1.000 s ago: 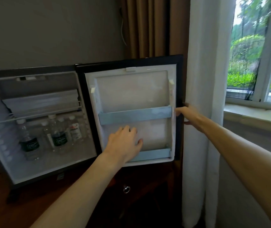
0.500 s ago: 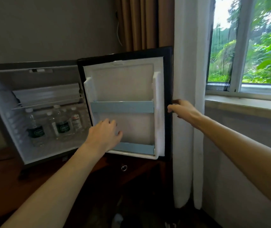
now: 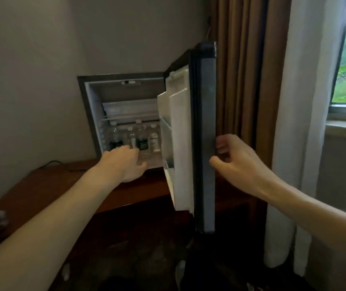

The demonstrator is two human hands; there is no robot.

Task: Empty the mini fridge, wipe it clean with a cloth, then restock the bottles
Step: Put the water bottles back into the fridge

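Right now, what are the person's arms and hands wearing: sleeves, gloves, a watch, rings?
Nothing that shows. The left hand and right hand are bare, no gloves. Both forearms are uncovered to the frame edge, with no sleeve, watch or bracelet. No ring shows on the fingers in view.

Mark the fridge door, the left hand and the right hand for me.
fridge door (image 3: pixel 207 131): head view, on its dark outer face.
left hand (image 3: pixel 123 162): head view, on the back of the hand, at the fridge opening.
right hand (image 3: pixel 239 164): head view, on the back of the hand, beside the door's edge.
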